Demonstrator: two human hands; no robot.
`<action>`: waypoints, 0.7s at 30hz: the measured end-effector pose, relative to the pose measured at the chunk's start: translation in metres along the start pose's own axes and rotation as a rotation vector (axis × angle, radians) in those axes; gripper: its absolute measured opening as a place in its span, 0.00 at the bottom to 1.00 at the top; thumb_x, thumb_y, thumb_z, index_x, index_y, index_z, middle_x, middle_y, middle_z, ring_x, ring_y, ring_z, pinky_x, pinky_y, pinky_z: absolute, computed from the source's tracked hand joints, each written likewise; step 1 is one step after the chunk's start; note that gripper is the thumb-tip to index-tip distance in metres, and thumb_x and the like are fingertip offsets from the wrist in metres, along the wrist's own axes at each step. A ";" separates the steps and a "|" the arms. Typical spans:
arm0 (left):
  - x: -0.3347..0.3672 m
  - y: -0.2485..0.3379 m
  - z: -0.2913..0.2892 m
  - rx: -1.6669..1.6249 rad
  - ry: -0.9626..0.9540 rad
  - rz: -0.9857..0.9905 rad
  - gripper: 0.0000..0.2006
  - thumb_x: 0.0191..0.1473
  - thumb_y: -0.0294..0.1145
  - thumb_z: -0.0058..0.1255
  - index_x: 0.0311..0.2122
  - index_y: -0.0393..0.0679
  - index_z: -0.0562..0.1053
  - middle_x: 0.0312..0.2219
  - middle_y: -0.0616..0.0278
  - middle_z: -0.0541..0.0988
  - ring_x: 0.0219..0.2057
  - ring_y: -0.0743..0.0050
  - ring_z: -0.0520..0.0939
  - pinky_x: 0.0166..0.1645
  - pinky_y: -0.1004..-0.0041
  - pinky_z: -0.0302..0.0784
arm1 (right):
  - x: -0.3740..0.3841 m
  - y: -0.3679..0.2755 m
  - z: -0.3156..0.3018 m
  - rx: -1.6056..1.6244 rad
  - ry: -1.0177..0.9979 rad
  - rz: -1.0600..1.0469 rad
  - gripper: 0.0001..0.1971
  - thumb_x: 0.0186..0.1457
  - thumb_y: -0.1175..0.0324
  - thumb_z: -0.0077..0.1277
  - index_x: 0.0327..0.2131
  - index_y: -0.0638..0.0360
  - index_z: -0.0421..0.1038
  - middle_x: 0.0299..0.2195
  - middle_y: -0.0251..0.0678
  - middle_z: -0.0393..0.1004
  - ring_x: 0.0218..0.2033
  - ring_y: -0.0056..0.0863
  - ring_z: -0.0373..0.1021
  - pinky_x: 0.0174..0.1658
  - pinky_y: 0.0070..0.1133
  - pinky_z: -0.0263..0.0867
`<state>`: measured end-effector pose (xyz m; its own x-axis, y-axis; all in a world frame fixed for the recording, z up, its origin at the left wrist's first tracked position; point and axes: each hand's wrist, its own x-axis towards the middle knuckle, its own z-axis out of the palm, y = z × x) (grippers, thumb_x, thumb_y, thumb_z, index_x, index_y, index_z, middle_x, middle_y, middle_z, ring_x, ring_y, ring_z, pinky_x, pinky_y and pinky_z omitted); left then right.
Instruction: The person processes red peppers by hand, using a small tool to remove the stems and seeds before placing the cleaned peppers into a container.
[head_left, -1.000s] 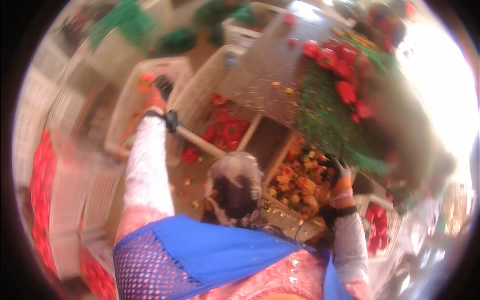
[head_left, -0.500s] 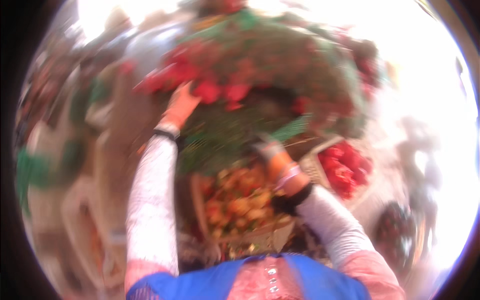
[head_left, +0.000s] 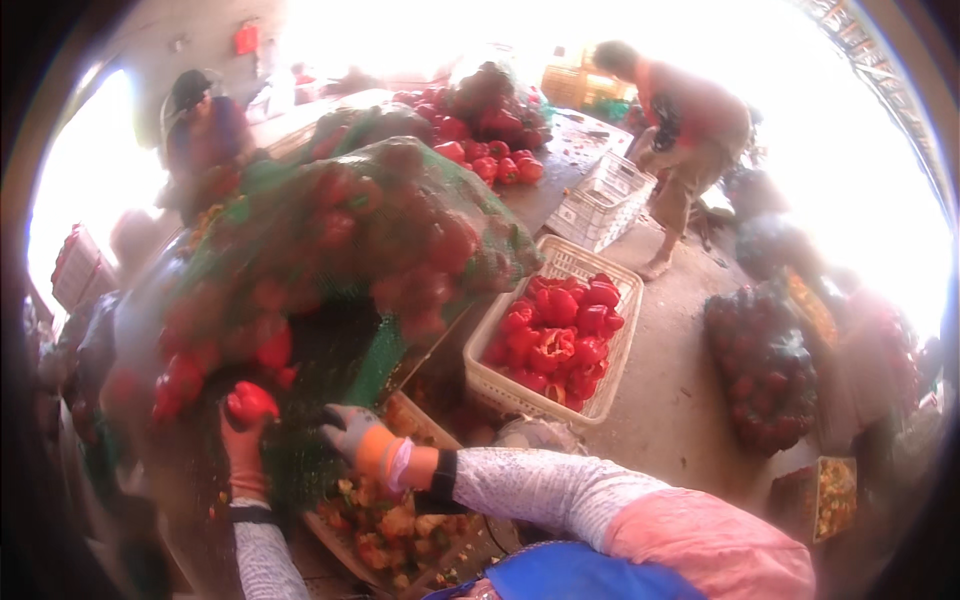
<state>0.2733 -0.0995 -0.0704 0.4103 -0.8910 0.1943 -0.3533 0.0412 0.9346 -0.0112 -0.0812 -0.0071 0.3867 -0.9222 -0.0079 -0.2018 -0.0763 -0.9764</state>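
Note:
My left hand [head_left: 243,455], in an orange glove, is closed around a red bell pepper [head_left: 252,401] at the lower left. To its right is my right hand [head_left: 362,438], in a grey and orange glove with its fingers curled. Whatever those fingers hold, if anything, I cannot make out. Just beyond both hands, a big green mesh bag [head_left: 490,222] full of red peppers lies with loose peppers [head_left: 180,385] at its mouth. Below my right hand, orange and yellowish pepper scraps [head_left: 400,530] fill a box.
A cream plastic crate [head_left: 622,368] of cored red peppers stands to the right, with a white crate [head_left: 603,205] behind it. Further right are full mesh bags [head_left: 762,370]. One person [head_left: 695,120] bends at the back right; another [head_left: 205,135] is at the far left.
The view has swung to the right and steadied. My left hand, which was reaching among the peppers at the bag's mouth, now holds one pepper nearer to my right hand.

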 end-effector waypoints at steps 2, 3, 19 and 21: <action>-0.031 -0.050 -0.014 -0.170 0.009 0.014 0.46 0.31 0.28 0.74 0.59 0.39 0.61 0.50 0.54 0.73 0.51 0.62 0.74 0.55 0.66 0.71 | -0.001 -0.013 0.015 0.005 -0.028 -0.088 0.21 0.57 0.61 0.49 0.51 0.62 0.70 0.33 0.47 0.77 0.26 0.32 0.74 0.31 0.27 0.70; -0.048 -0.055 -0.008 -0.179 0.011 -0.004 0.45 0.32 0.29 0.73 0.58 0.40 0.62 0.50 0.53 0.73 0.51 0.62 0.75 0.55 0.66 0.72 | 0.005 0.011 0.025 -0.099 0.044 -0.137 0.21 0.55 0.60 0.51 0.49 0.62 0.71 0.35 0.48 0.77 0.33 0.36 0.74 0.36 0.28 0.71; -0.121 0.012 0.003 0.362 0.142 -0.006 0.42 0.31 0.43 0.71 0.54 0.39 0.67 0.47 0.47 0.74 0.51 0.49 0.75 0.55 0.62 0.71 | -0.012 0.007 0.057 -0.634 -0.204 -0.274 0.17 0.58 0.61 0.42 0.45 0.60 0.73 0.39 0.53 0.76 0.42 0.52 0.72 0.46 0.38 0.67; -0.118 0.006 0.005 0.425 0.169 0.029 0.41 0.32 0.44 0.70 0.54 0.39 0.67 0.47 0.48 0.74 0.50 0.48 0.75 0.55 0.61 0.71 | 0.001 0.010 0.063 -0.704 -0.213 -0.249 0.18 0.58 0.61 0.41 0.45 0.61 0.72 0.39 0.53 0.76 0.43 0.52 0.72 0.47 0.39 0.67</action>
<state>0.2183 0.0038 -0.0896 0.5143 -0.8043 0.2978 -0.6661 -0.1558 0.7295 0.0436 -0.0590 -0.0300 0.6462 -0.7586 0.0831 -0.5825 -0.5606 -0.5886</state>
